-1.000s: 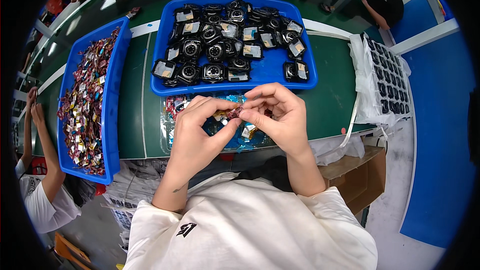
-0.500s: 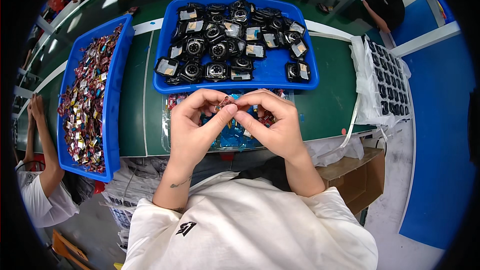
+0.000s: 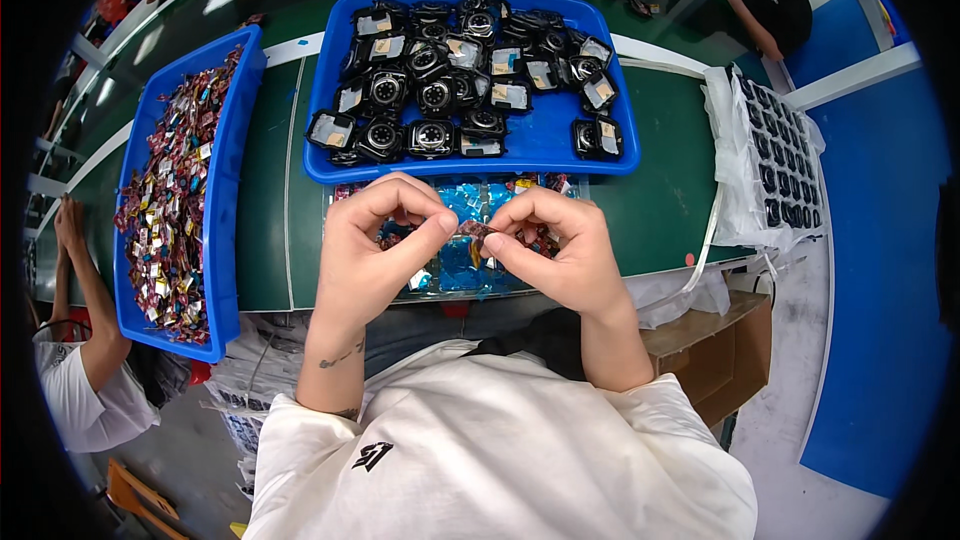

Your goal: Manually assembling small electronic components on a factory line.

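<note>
My left hand [image 3: 375, 250] and my right hand [image 3: 555, 245] meet in front of my chest, fingertips pinched together on a small red and gold packet [image 3: 472, 235]. Below them lies a clear tray [image 3: 455, 265] with blue and red bits inside. Just beyond stands a blue bin [image 3: 545, 145] holding several black round parts with square labels. Much of the clear tray is hidden by my hands.
A long blue bin [image 3: 225, 190] full of small red and gold packets stands at my left on the green table [image 3: 265, 200]. A white sheet with rows of black parts [image 3: 770, 155] lies at the right. A person's arm [image 3: 85, 280] reaches in at far left. A cardboard box [image 3: 715, 360] sits under the table edge.
My hands have stayed together on the small packet; the fingers have shifted slightly around it, and the view has tilted a little.
</note>
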`<action>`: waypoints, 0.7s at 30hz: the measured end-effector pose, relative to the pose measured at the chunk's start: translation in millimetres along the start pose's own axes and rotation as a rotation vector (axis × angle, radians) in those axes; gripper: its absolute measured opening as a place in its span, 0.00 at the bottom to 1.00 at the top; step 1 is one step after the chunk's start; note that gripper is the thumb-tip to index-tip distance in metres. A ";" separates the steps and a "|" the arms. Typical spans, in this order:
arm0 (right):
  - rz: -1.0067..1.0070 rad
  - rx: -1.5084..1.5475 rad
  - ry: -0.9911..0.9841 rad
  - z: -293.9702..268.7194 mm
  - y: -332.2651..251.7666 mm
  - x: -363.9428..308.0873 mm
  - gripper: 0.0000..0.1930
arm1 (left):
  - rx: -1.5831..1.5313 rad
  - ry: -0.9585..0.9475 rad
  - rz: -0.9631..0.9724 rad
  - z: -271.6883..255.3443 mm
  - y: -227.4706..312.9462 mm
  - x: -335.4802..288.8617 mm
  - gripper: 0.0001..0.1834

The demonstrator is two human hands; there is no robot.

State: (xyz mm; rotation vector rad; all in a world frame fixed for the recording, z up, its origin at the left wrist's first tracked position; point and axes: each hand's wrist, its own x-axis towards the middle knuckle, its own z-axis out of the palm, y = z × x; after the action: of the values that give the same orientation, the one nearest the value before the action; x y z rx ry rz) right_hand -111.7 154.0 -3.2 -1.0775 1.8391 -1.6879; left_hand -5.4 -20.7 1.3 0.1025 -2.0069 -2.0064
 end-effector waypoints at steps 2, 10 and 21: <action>0.008 -0.062 0.048 3.8 -4.4 2.2 0.04 | 0.527 0.271 0.218 12.1 1.7 0.3 0.05; 0.076 0.203 0.050 4.8 3.9 0.0 0.06 | 0.457 0.119 0.190 13.6 11.0 4.8 0.06; -0.057 0.130 0.166 -3.8 10.4 0.6 0.05 | 0.424 0.097 0.293 11.6 -2.5 -0.5 0.06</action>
State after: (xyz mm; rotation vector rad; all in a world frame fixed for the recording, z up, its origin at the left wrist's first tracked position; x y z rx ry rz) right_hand -117.6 155.6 -12.4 -0.9714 1.7823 -1.9530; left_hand -8.4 -9.4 -1.0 -0.0050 -2.2047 -1.3585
